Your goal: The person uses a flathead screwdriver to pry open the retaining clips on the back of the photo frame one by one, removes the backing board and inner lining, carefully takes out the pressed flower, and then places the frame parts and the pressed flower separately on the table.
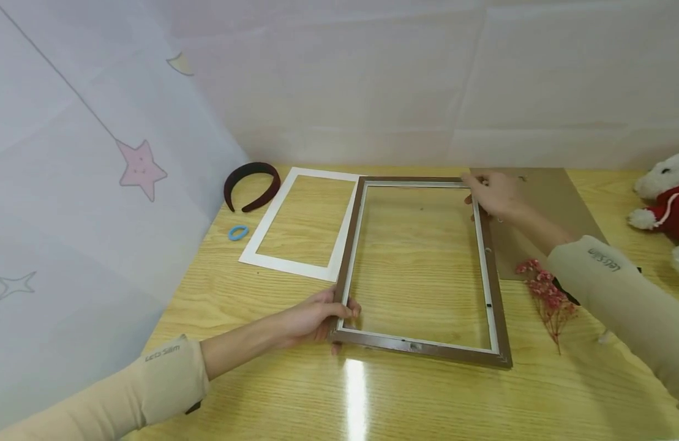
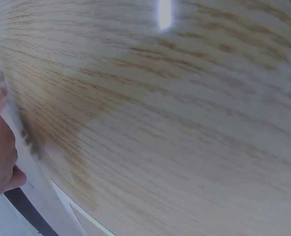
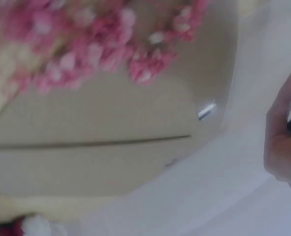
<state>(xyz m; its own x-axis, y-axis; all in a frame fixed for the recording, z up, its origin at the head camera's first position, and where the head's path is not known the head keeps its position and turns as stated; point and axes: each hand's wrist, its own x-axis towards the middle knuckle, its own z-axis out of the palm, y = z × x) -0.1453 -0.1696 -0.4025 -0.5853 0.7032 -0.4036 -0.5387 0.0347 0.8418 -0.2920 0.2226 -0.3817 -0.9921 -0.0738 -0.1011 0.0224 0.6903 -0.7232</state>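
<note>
Both hands hold a brown picture frame [image 1: 350,257] with a pale inner edge, tilted above the wooden table. My left hand [image 1: 317,315] grips its lower left side, thumb over the front edge. At the upper right corner my right hand [image 1: 496,195] pinches the frame, the fingers partly hidden behind it. Only part of the left hand [image 2: 0,157] shows at the edge of the left wrist view, beside a dark strip of the frame [image 2: 30,211]. In the right wrist view the right hand [image 3: 283,137] appears at the far side.
Left of the frame lie a white mat border [image 1: 286,264], a dark headband [image 1: 253,166] and a blue ring [image 1: 238,233]. To the right are a brown backing board [image 1: 554,214], pink dried flowers [image 1: 548,294] and a white plush toy [image 1: 667,180] in red. A pale curtain backs the table.
</note>
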